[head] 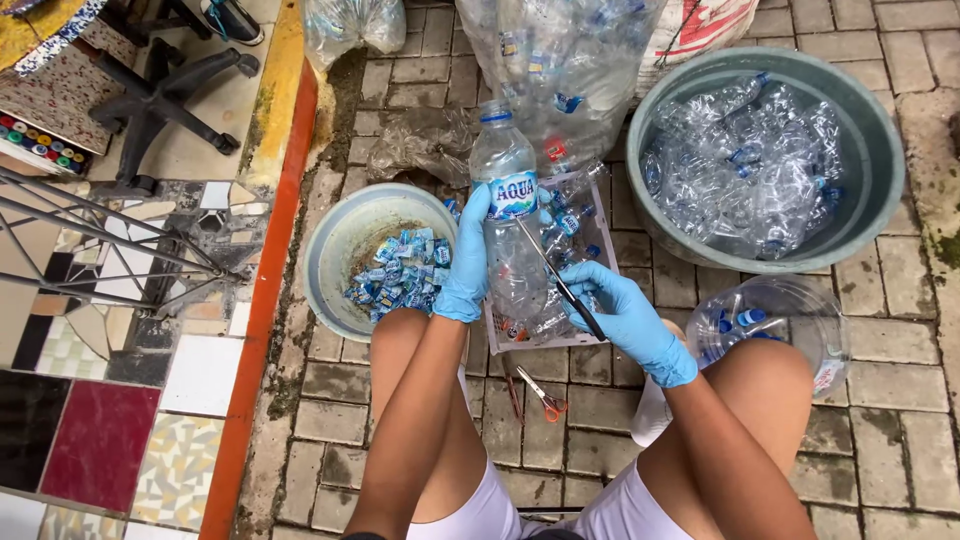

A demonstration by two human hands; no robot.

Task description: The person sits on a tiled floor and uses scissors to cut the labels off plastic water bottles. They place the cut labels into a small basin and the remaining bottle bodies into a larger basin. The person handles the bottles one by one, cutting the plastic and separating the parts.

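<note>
Blue-white label (513, 195) wraps held clear bottle (508, 215); peeled blue labels (403, 271) heaped in grey basin (335, 240).

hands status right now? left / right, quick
Left hand: closed around a clear plastic bottle, holding it upright.
Right hand: closed on a thin blade tool, tip at the bottle's label.

Grey paving bricks (420, 420), mosaic tiles (100, 440), daylight

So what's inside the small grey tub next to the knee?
The small grey tub holds a heap of blue bottle labels. Its bare wall looks dirty. The heap and the left hand hide part of its bottom.
</note>
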